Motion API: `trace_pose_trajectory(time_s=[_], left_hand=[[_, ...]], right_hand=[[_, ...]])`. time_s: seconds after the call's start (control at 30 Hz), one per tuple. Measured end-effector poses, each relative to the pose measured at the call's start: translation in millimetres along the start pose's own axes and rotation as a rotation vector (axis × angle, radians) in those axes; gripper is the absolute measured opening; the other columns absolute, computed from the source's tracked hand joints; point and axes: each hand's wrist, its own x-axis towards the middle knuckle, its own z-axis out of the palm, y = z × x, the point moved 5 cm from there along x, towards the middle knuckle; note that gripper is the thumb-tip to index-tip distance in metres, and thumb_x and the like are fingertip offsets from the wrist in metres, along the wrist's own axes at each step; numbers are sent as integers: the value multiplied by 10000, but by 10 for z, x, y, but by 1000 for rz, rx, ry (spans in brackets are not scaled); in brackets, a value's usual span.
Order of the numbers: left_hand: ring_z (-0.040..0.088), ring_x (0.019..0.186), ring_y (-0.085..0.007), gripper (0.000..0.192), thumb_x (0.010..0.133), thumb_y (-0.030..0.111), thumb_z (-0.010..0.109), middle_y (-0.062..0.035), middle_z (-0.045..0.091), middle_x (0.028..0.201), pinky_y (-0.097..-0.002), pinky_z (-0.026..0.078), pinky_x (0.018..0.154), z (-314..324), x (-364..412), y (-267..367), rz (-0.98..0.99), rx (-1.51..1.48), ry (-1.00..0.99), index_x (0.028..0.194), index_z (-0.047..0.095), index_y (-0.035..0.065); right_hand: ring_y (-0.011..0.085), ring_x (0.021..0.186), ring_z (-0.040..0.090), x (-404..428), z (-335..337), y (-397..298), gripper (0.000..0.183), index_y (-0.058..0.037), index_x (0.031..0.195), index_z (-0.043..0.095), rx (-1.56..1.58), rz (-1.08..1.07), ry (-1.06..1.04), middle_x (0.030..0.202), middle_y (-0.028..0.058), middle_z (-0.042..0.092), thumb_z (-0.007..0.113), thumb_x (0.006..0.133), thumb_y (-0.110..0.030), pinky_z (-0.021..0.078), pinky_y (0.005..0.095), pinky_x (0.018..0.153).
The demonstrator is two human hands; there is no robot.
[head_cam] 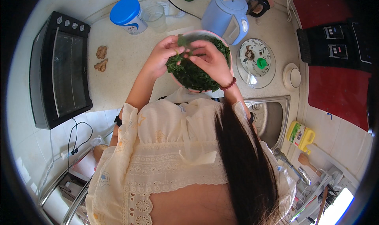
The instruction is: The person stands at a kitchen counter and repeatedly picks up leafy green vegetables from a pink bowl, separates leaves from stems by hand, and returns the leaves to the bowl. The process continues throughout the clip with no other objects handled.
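A round basin with a pink rim stands on the counter before me, filled with dark leafy greens. Over its left side, my left hand pinches a sprig of leafy greens between thumb and fingers. My right hand, with a dark red bead bracelet at the wrist, reaches across the basin. Its curled fingers meet the same sprig close to the left fingertips. Some of the leaves between the hands are blurred, and the right hand covers part of the heap.
Behind the basin stand a blue electric kettle, a clear plastic cup and a blue-lidded tub. Ginger pieces lie near a black toaster oven. To the right are a glass lid over a plate and a steel sink.
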Motion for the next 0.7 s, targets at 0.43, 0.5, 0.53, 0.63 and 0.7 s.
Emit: trace_pose_trajectory(time_s=[0.43,0.5,0.53,0.63,0.7], left_hand=[[583,792,-132,184,797,62,594,-33,606,902,-242,420,563,-110,-19,6,-28,39,115,965,519,72],[572,827,-138,262,787,64,615,-45,599,924,-247,430,572,-39,-16,-10,-20,43,48,1018,493,52],[566,845,-141,302,782,66,625,-52,595,934,-250,435,577,5,-14,-25,-16,46,14,1045,480,42],[551,886,-135,340,772,74,644,-37,578,927,-250,442,585,132,14,-76,42,178,-6,1053,456,45],[551,819,-125,317,761,64,646,-33,569,896,-250,448,588,161,36,-77,81,209,11,1026,474,39]], right_hand=[[118,778,612,3,-377,45,160,4,965,587,-13,157,83,872,46,619,529,818,31,472,217,686],[123,772,614,3,-381,41,160,3,976,582,64,168,81,872,49,618,527,827,19,471,215,672],[124,770,615,5,-356,32,160,1,981,580,103,160,45,872,50,618,524,832,13,470,214,665],[126,766,618,-2,-274,39,161,-2,993,574,160,205,0,872,53,619,515,843,0,469,213,652],[125,767,619,-13,-219,21,165,-5,1000,570,187,203,-41,871,52,619,509,847,-4,469,214,652]])
